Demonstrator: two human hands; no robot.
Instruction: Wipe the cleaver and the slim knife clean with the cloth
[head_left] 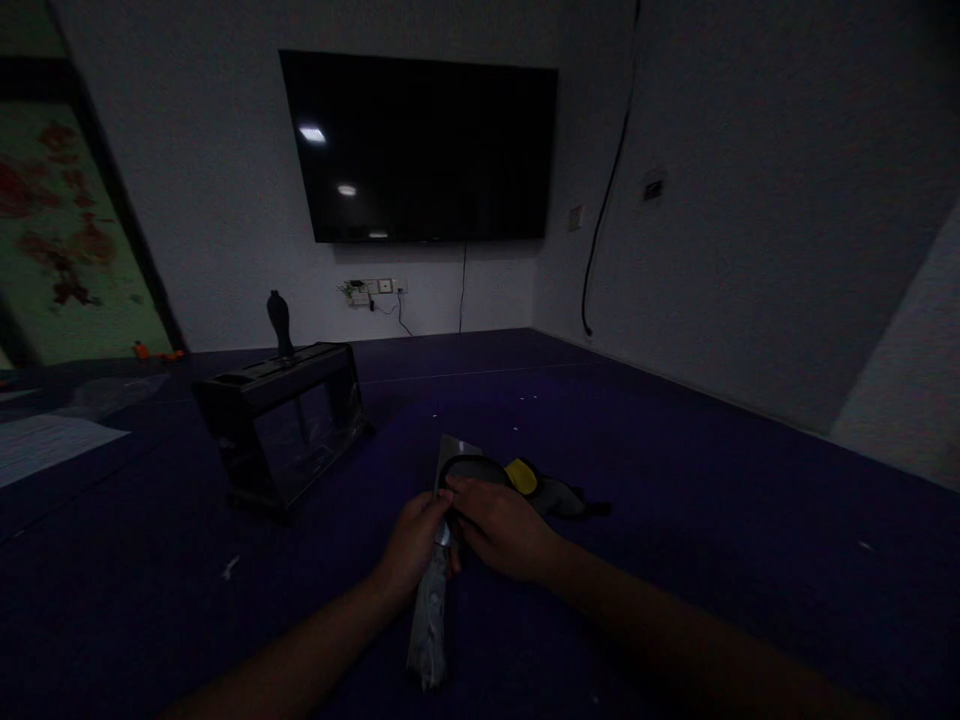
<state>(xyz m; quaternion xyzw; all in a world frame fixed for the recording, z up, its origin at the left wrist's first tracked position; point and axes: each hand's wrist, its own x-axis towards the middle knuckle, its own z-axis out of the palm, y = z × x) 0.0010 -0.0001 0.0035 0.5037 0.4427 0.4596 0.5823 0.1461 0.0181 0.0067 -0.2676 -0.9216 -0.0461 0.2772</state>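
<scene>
A large knife [430,612] lies low in the middle of the view, its pale handle pointing toward me and its wide blade [452,448] pointing away. My left hand [411,548] is closed around the knife where handle meets blade. Beside it, my right hand [501,528] rests with its fingers curled on the blade, at a dark rounded thing [474,466] that I cannot make out. Just right of the blade lies a dark cloth-like item with a yellow patch [523,476]. The room is very dim.
A black knife block [289,415] with a clear front stands to the left, one dark handle [280,322] sticking up from it. The surface [712,520] is dark blue. A black screen [424,150] hangs on the far wall above sockets [373,288].
</scene>
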